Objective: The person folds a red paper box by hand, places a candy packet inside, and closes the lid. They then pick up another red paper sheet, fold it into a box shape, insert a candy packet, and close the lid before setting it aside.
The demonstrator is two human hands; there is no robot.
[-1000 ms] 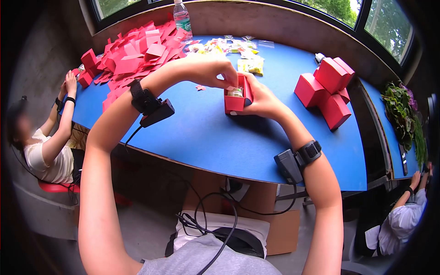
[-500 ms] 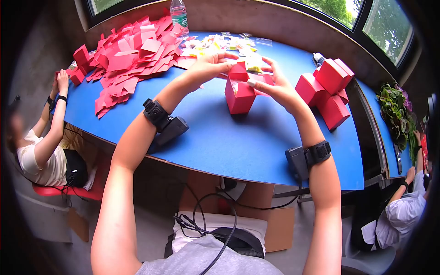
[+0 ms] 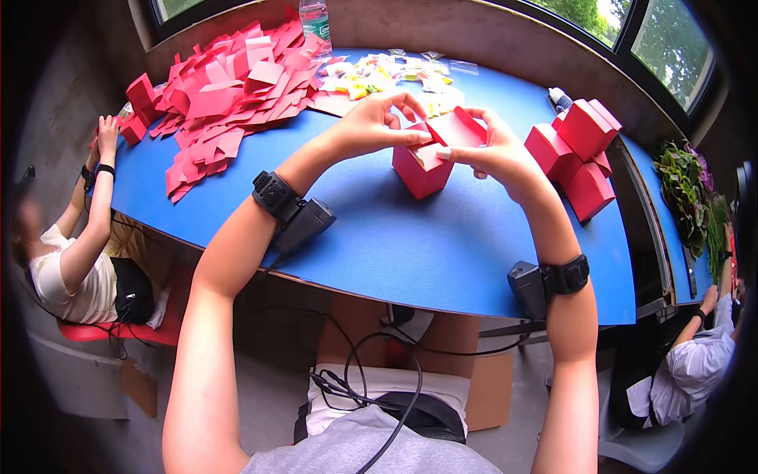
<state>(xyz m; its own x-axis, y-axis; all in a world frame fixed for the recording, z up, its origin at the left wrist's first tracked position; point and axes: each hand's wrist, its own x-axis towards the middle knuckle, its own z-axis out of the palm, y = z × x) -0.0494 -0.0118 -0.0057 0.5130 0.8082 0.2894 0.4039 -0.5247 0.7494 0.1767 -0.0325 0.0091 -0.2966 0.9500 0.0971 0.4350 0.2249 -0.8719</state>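
A small red box stands on the blue table in front of me, with its lid flaps raised. My left hand touches the flap on the box's left side, its thumb over the opening. With thumb and fingers, my right hand grips the larger lid flap, which tilts up to the right. The box's contents are mostly hidden by the flaps and thumbs.
Flat red boxes lie heaped at the back left, by a water bottle. Small wrapped packets are behind my hands. Folded red boxes are stacked right. One person sits left, another right.
My hands have moved from inside and around the box to its upper flaps. The box has been turned, and its lid flaps now stand spread over the opening.
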